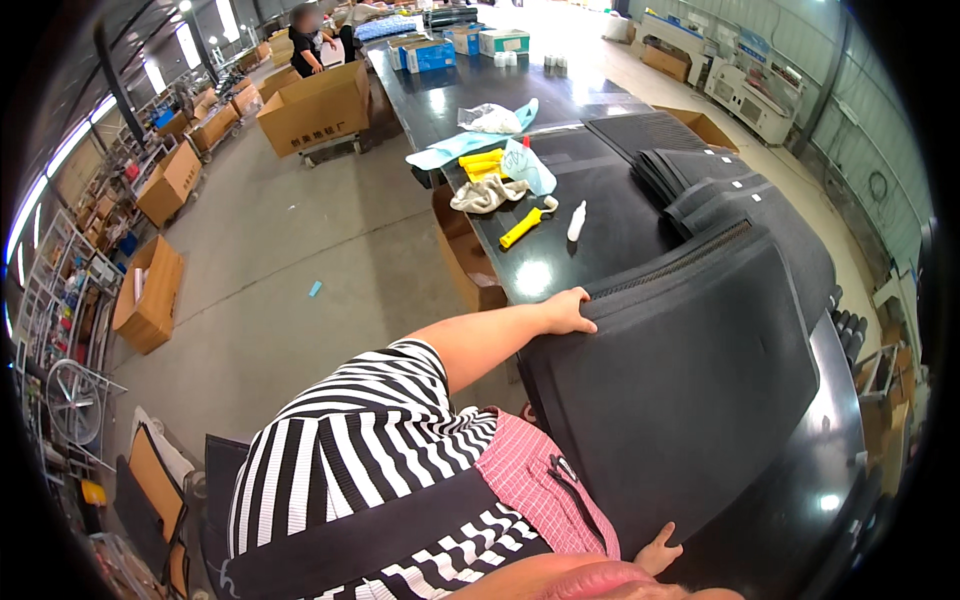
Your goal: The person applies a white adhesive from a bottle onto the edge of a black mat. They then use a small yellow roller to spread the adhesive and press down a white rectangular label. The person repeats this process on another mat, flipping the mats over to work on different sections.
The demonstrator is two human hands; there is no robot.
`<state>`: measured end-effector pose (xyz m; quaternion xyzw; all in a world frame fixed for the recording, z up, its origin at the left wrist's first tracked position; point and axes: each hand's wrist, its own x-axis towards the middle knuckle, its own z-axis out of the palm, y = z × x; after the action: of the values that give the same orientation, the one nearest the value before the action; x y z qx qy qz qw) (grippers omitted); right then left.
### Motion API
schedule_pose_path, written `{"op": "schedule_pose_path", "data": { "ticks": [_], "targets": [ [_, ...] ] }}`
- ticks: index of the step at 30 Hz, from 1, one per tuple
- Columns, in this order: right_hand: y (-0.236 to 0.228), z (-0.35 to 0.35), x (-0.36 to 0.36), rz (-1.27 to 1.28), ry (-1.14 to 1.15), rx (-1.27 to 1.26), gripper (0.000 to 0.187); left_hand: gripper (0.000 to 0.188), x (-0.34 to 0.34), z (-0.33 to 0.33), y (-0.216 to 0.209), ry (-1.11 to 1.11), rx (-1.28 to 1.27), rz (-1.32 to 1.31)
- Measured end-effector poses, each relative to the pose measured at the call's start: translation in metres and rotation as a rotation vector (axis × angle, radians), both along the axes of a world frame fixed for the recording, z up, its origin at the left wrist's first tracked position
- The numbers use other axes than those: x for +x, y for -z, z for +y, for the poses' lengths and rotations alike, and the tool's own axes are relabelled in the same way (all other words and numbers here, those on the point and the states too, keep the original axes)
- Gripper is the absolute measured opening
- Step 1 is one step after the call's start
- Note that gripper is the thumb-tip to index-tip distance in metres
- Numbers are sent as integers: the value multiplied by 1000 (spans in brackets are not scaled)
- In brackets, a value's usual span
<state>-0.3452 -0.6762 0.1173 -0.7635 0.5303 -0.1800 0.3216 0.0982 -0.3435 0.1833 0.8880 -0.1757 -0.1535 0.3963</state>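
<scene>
A large black rubber-like mat (690,390) with a raised rim and a ribbed strip along its far side lies on the dark glossy table, overhanging its left edge. My left hand (570,312) is closed on the mat's far left corner, thumb and fingers around the edge. At the mat's near edge, my right hand (658,550) grips the border; part of this hand is hidden. Beyond the mat lie a yellow-handled roller (525,226), a white squeeze bottle (577,221), a greyish cloth glove (488,195) and a yellow cloth (482,163).
More black mats (720,180) are stacked along the right of the table (600,255). Light-blue sheeting (450,150) lies farther off, with blue boxes (430,55) at the far end. An open carton (455,240) stands under the left edge. Another person (308,45) is beside a large carton (315,110).
</scene>
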Motion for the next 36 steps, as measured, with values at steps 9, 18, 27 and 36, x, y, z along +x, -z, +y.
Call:
{"op": "schedule_pose_path", "data": {
  "ticks": [9,18,27,36],
  "targets": [
    [16,-8,-4,-246,-10,88,62,75,-6,8,20,17,312,0],
    [10,-5,-7,-313,-8,136,60,79,-7,5,14,-116,49,257],
    [13,-23,-21,-372,-22,267,55,63,-29,7,9,59,13,-29],
    [-4,15,25,147,42,-105,87,55,22,29,13,118,276,-114]
  ]
}}
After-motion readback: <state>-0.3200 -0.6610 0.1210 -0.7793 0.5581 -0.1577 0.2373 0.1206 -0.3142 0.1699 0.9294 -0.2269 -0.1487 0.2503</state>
